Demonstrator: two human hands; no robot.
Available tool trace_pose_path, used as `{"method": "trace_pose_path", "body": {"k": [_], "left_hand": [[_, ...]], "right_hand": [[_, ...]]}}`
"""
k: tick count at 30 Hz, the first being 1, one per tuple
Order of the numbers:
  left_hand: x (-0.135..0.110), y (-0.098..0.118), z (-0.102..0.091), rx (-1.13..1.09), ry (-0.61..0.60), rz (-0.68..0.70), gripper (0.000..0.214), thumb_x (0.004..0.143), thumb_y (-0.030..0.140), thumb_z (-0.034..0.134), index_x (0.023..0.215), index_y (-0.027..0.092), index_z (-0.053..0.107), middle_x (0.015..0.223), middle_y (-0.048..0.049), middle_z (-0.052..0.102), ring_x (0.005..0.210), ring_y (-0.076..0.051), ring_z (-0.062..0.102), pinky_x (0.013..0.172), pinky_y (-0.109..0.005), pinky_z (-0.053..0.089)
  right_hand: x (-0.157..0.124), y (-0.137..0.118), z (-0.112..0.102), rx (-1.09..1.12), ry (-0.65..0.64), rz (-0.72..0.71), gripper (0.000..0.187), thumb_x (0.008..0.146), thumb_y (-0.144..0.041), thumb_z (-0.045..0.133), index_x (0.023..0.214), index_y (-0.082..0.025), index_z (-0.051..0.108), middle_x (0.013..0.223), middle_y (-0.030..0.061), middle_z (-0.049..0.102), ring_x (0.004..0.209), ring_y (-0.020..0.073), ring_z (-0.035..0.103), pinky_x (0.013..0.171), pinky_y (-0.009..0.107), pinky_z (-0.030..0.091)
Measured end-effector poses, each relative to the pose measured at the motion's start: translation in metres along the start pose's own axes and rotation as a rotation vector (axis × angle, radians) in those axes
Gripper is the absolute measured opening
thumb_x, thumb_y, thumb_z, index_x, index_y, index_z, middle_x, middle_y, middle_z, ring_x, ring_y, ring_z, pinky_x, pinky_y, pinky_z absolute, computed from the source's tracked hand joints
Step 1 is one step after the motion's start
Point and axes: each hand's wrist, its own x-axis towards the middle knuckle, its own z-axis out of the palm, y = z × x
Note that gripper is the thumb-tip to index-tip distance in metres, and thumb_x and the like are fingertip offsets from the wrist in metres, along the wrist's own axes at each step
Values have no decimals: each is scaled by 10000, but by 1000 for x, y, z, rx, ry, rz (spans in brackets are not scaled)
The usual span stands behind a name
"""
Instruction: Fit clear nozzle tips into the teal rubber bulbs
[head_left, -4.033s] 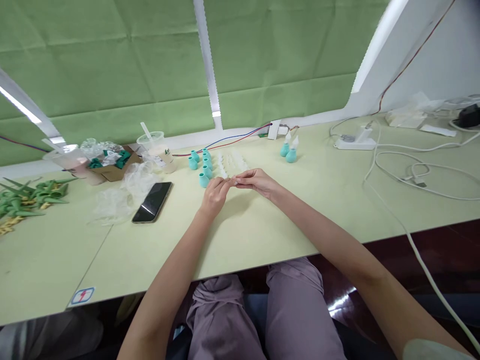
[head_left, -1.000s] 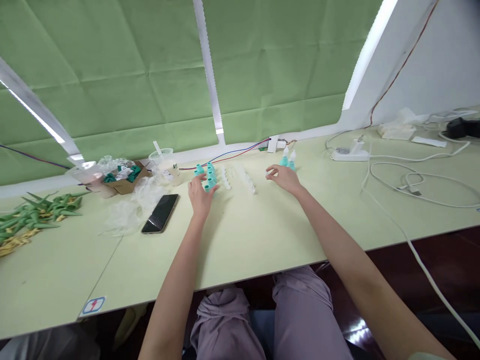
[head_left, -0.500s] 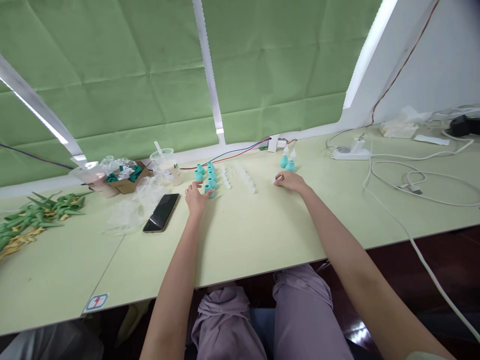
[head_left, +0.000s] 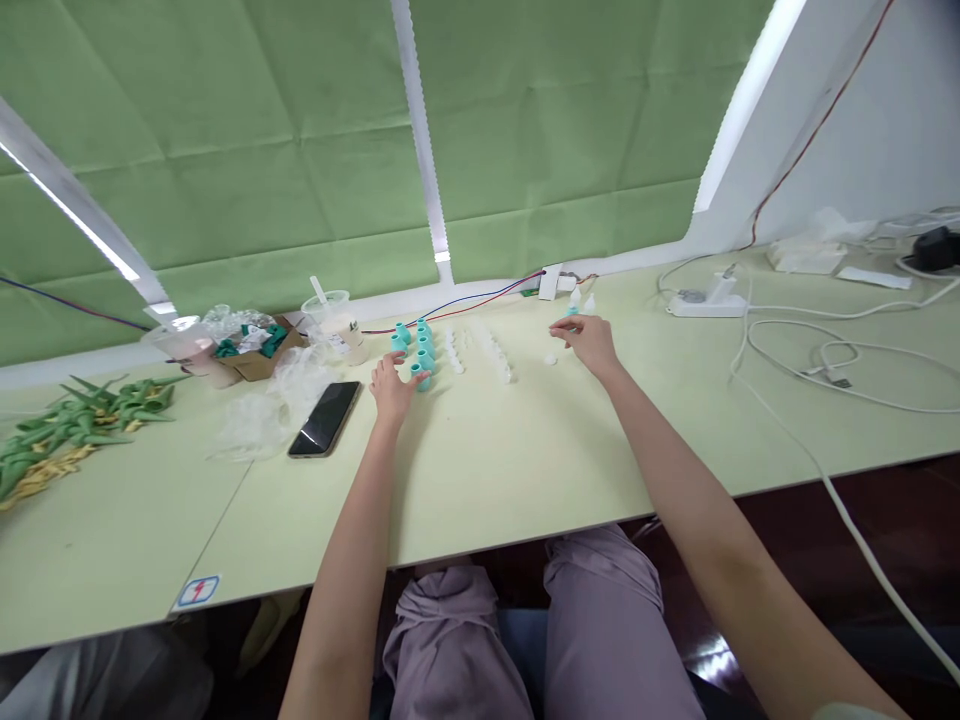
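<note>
My left hand (head_left: 390,390) rests at the near end of a cluster of small turquoise pots (head_left: 424,344). Its thumb and fingers are spread, with the thumb beside or touching the nearest pot (head_left: 420,378); contact is hard to make out. My right hand (head_left: 589,345) hovers above the table, fingers bent and slightly apart, nothing visible in them. A small white disc (head_left: 551,359) lies below its fingertips. Behind that hand, two turquoise pots topped with white pointed tips (head_left: 575,298) are partly hidden. Between my hands run rows of small white pieces (head_left: 454,352) and translucent pieces (head_left: 496,358).
A black phone (head_left: 325,420) and crumpled plastic bags (head_left: 259,418) lie left of my left hand. Farther left are drink cups (head_left: 337,325), a cardboard box (head_left: 262,362) and green plastic pieces (head_left: 97,415). A power strip (head_left: 707,303) and white cables (head_left: 810,350) occupy the right.
My right hand has let go of the white disc and risen away from it, toward the back. The disc now lies uncovered on the table. My left hand stays by the pots.
</note>
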Motion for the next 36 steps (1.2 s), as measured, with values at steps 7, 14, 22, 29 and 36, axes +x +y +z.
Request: {"method": "trace_pose_path", "body": {"k": [7,14,22,29,36], "left_hand": [[-4,5,-1,3,59,56,365,765,415,594,1075,245,506,1089,-46,565,984,-220,495,832,-366,346],[-4,1,-1,77,33,30,469,701,453,653,1097,258,495,1100,-50,561,1027,-244,483,843,-371,346],[-4,-2,-4,46,152,-65,381,861,505,386,1079,217,508,1108,-83,551,1037,-250,478,870,-386,344],[-20,33,-5,84,90,359,309,874,389,429,1113,215,520,1123,-82,526,1054,-230,455,915,-347,330],[-39,88,48,158,-302,611,397,751,310,643,1131,242,551,1079,-92,550,1044,-264,466,857,-367,356]], "right_hand": [[-16,-18,24,26,-132,-142,141,723,-288,646,836,-220,697,771,-4,685,503,105,536,582,254,421],[-23,-26,26,-48,-153,-192,123,772,-312,608,802,-235,699,824,-5,691,643,137,578,643,257,405],[-24,-26,25,-90,-149,-183,147,794,-319,577,836,-245,698,872,-9,687,692,142,570,670,261,400],[-22,-22,25,-63,-116,-151,136,778,-298,592,857,-243,687,861,-13,684,656,127,560,619,248,385],[-20,-18,30,-71,-176,-176,123,783,-300,583,825,-252,688,863,-28,687,661,125,560,650,250,396]]}}
